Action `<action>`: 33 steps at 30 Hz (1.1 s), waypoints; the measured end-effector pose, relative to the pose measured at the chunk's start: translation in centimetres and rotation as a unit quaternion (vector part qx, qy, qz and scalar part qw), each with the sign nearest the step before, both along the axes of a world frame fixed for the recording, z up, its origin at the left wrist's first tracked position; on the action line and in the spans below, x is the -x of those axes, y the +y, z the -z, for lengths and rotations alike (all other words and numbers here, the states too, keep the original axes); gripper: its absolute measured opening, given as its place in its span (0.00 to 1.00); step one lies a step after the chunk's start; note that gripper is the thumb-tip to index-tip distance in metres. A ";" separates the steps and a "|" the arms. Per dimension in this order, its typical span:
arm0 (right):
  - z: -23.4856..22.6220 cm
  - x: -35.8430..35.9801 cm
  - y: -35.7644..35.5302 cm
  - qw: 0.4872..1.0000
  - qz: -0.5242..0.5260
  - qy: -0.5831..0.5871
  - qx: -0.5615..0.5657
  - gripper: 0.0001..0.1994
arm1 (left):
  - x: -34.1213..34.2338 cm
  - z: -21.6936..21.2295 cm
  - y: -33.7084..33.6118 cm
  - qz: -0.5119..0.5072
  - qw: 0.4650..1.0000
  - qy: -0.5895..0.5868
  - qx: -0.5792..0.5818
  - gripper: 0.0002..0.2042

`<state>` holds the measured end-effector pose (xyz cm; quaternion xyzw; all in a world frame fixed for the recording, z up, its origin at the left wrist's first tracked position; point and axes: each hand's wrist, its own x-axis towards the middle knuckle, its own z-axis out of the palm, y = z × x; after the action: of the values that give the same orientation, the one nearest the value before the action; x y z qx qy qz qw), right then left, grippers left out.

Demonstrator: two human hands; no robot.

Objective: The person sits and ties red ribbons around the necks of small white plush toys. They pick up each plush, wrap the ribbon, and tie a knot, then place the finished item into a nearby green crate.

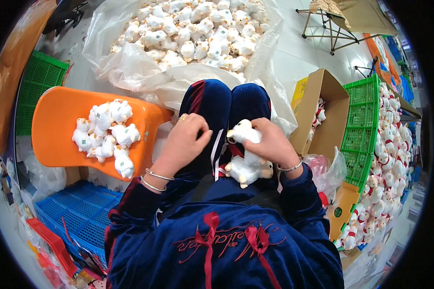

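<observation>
Right hand (271, 142) is clamped around a white plush lamb (246, 161) on the lap, fingers curled over its back and head, thumb side pressing near the neck. The lamb sits on the dark blue velvet knees, legs pointing down toward the person, a bit of red at its neck. Left hand (184, 139) hovers just beside it, fingers pinched together on a white ribbon (218, 153) that hangs down between the knees; the pinch looks tight, though what exactly lies under the fingertips is hidden. There's a ring on that hand, bangles on both wrists.

Off to the person's left, an orange chair (58, 120) carries a small heap of lambs (108, 132), bunched toward its right edge, one leaning out over the front edge. Under it, a blue crate (82, 214); behind it, a green crate (41, 77) standing at the far left.

Straight ahead past the knees, a big clear bag (130, 62) lies open and stuffed with more white lambs (193, 31), its plastic spilling right up against the shins.

To the right, an open carton (325, 111) tips toward the knees, a few plush toys showing inside. Just beyond it, another green basket (364, 130) stands on edge, and beyond that a long pile of plush toys (390, 159) with red trim runs along the right side. A folding stool (342, 21) stands at the far right corner of the floor.
</observation>
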<state>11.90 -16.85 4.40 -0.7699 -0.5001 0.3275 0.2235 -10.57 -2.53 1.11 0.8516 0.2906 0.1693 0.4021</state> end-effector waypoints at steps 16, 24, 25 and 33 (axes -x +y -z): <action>1.1 -3.9 -3.1 0.966 0.120 0.228 -0.004 0.26 | 0.1 -0.3 3.7 -0.126 0.949 -0.106 0.269 0.06; 1.5 -5.1 -3.3 0.880 0.281 0.309 -0.224 0.28 | 3.1 1.6 7.2 -0.158 0.987 0.023 0.003 0.07; 1.5 -5.0 -3.2 0.873 0.291 0.311 -0.237 0.28 | 3.3 1.9 7.0 -0.148 0.987 -0.009 -0.054 0.07; 1.5 -4.1 -2.4 0.884 0.248 0.300 -0.257 0.32 | 1.1 -2.1 1.3 0.176 0.973 0.048 -0.139 0.10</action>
<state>16.04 -19.28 2.89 -0.6494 -0.2684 0.3362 0.6271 -11.71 -1.20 3.26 0.9442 0.1289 0.0933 0.2885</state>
